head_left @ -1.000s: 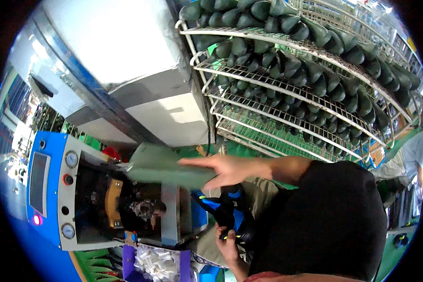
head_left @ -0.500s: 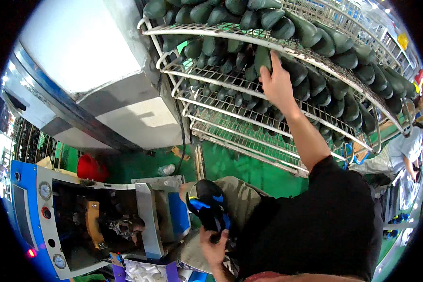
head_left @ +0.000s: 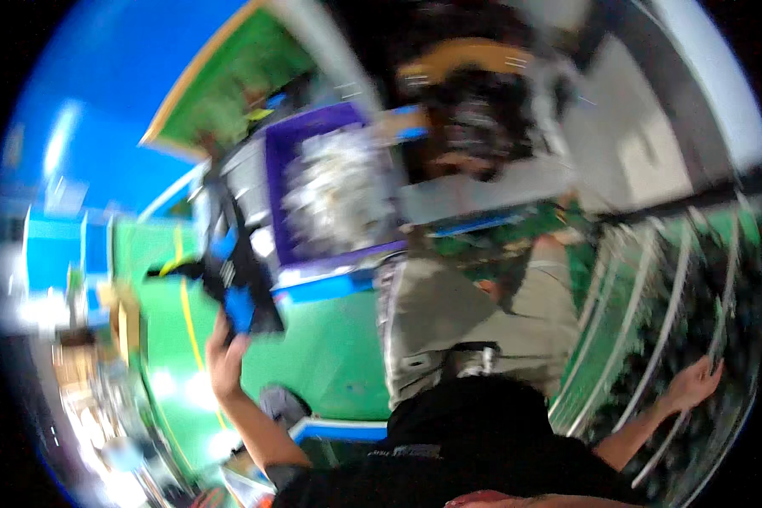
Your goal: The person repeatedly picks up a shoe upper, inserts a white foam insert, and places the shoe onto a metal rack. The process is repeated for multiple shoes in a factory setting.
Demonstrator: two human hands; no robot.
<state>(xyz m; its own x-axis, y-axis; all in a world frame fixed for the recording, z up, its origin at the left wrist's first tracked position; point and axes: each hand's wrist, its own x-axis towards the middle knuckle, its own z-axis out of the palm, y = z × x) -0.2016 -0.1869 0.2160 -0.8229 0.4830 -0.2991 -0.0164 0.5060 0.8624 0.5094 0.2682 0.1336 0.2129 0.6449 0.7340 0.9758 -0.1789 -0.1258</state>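
At the left, a black shoe upper [head_left: 244,279] with blue patches and a yellow-green trim hangs tilted, motion-blurred. My left hand [head_left: 226,354] grips its lower end, fingers closed. At the far right my right hand [head_left: 694,386] is beside the wire rack [head_left: 639,288], its fingers curled. Dark shoe lasts [head_left: 665,334] crowd the rack around it. Blur hides what, if anything, those fingers hold.
A purple bin [head_left: 281,203] full of crumpled white pieces [head_left: 339,190] stands ahead. Beyond it is the machine's dark opening with a tan curved part [head_left: 470,57]. Green floor [head_left: 330,360] lies below the bin.
My view has swung left, away from the rack toward the bin and machine. My left hand has carried the shoe upper out to the left; my right hand now shows at the far right.
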